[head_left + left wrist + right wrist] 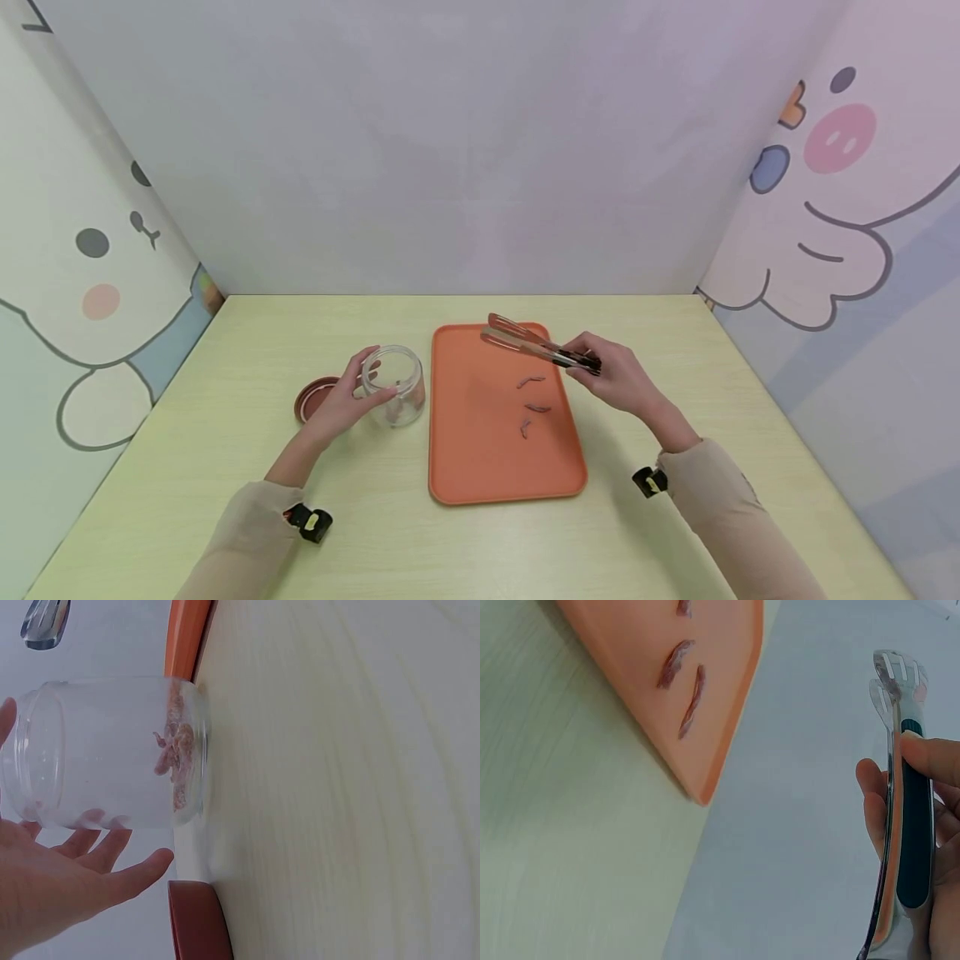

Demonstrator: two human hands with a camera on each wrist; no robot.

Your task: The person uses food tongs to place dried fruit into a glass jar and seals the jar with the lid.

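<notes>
Tongs are gripped in the right hand, raised over the tray; the jar is steadied by the left hand's relaxed fingers. A lowering onto a strip seems called for.

Head cam: high, looking forward and down, whole table in frame. 2 wrist cams: close, rolled sideways, skimming the tabletop. All 3 share the orange tray; left wrist catches only its edge.
</notes>
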